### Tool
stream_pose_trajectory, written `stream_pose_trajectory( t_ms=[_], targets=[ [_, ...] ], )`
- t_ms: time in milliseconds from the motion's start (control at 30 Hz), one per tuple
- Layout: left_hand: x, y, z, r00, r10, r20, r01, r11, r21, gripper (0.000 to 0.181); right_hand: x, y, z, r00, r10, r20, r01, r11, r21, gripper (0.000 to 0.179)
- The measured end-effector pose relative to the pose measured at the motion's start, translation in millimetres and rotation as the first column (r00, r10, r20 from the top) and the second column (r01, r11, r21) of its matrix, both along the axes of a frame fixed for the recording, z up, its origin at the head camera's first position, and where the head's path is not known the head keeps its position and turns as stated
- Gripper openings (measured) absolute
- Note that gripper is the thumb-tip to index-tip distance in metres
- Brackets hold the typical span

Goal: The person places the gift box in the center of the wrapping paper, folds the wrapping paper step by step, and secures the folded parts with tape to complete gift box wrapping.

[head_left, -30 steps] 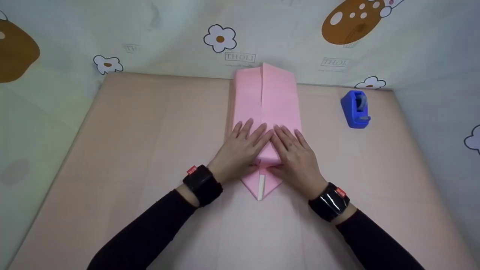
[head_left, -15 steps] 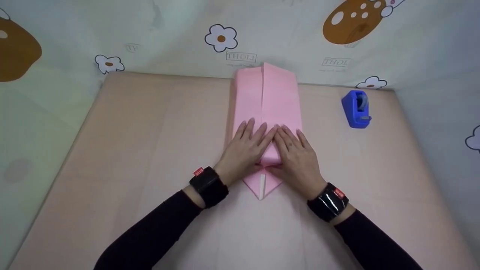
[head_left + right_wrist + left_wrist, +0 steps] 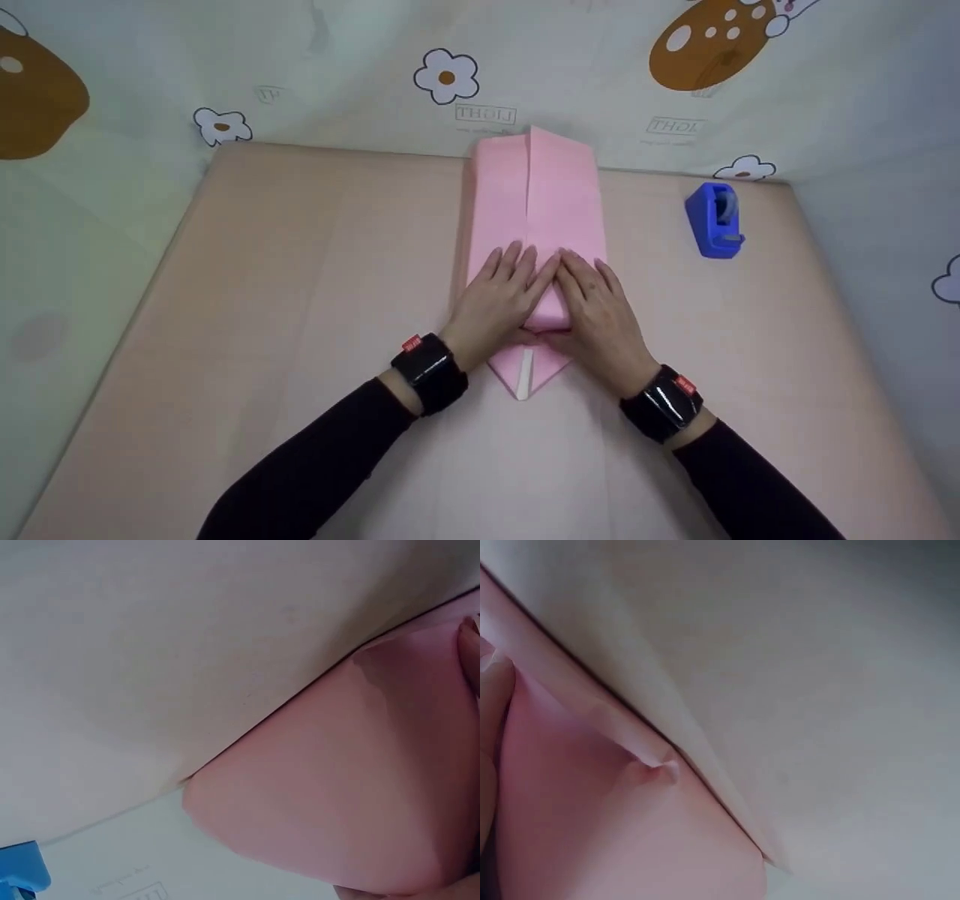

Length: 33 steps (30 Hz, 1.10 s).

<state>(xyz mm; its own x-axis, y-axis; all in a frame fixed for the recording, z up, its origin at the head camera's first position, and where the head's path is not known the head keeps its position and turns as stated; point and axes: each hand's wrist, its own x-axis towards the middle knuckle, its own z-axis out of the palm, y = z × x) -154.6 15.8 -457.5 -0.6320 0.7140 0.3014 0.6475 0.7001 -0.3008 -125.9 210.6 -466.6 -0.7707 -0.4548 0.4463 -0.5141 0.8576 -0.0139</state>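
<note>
A long pink paper-wrapped parcel (image 3: pixel 544 180) lies at the middle of the table, with a lengthwise seam on top. Its near end has a pointed folded flap (image 3: pixel 505 366) bearing a narrow white strip (image 3: pixel 523 375). My left hand (image 3: pixel 496 300) rests flat across the near left part, fingers extended. On the right side my right hand (image 3: pixel 606 319) presses down the same way, its index fingertip meeting the left one. Both thumbs lie along the crease above the flap. The left wrist view shows a small crumple (image 3: pixel 658 769) in the paper's edge.
A blue tape dispenser (image 3: pixel 714 221) stands at the back right of the table (image 3: pixel 300 300). Behind the table hangs a pale curtain (image 3: pixel 345 82) with flowers and brown shapes. The parcel's far end reaches the table's back edge.
My left hand and wrist have shifted slightly right, toward the right hand. The right hand stays nearly in place on the parcel, and the head view has drifted a little.
</note>
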Motion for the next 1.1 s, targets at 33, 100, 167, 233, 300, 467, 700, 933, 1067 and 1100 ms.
stream_pose_trajectory(
  t_ms=[33,100,167,233,300,467,700,933,1067,1100],
  targets=[
    [-0.1,0.3,-0.1,1.0,-0.003,-0.005,0.003,1.0,-0.002,0.113,-0.1,0.7,0.2,1.0,0.004,0.006,-0.004,1.0,-0.002,0.105],
    [-0.3,0.9,-0.4,1.0,-0.011,-0.006,0.011,1.0,-0.002,0.111,-0.1,2.6,1.4,0.999,0.013,0.03,-0.012,1.0,-0.003,0.103],
    [-0.5,1.2,-0.7,1.0,-0.015,0.002,0.015,1.0,-0.004,0.109,0.3,5.3,3.7,0.997,0.028,0.069,-0.027,1.0,-0.006,0.102],
    [-0.6,1.2,-1.0,1.0,-0.015,0.018,0.015,1.0,-0.009,0.108,0.2,8.0,6.6,0.992,0.052,0.116,-0.051,0.999,-0.009,0.101],
    [-0.5,0.9,-1.3,0.999,-0.011,0.033,0.012,1.0,-0.015,0.108,0.1,9.5,9.5,0.985,0.074,0.155,-0.073,0.997,-0.014,0.099],
    [-0.5,-0.6,-2.0,0.998,-0.012,0.064,0.013,1.0,-0.005,0.11,0.4,7.3,9.1,0.984,0.068,0.162,-0.067,0.998,-0.013,0.095],
    [-1.6,1.1,-4.4,1.0,-0.01,0.013,0.01,1.0,0.004,0.108,2.2,2.8,5.9,0.991,0.025,0.131,-0.018,0.998,-0.058,0.094],
    [-0.5,1.3,-7.6,1.0,-0.012,-0.023,0.013,1.0,0.022,0.104,1.0,8.2,5.8,0.983,0.092,0.161,-0.074,0.991,-0.114,0.089],
    [-0.1,0.7,-8.6,0.998,-0.02,-0.051,0.021,1.0,0.015,0.099,5.6,10.8,9.1,0.978,0.161,0.135,-0.126,0.964,-0.236,0.073],
    [0.0,0.7,-8.9,0.998,-0.02,-0.064,0.021,1.0,0.011,0.097,8.8,9.7,10.5,0.979,0.173,0.109,-0.139,0.953,-0.269,0.064]
  ],
)
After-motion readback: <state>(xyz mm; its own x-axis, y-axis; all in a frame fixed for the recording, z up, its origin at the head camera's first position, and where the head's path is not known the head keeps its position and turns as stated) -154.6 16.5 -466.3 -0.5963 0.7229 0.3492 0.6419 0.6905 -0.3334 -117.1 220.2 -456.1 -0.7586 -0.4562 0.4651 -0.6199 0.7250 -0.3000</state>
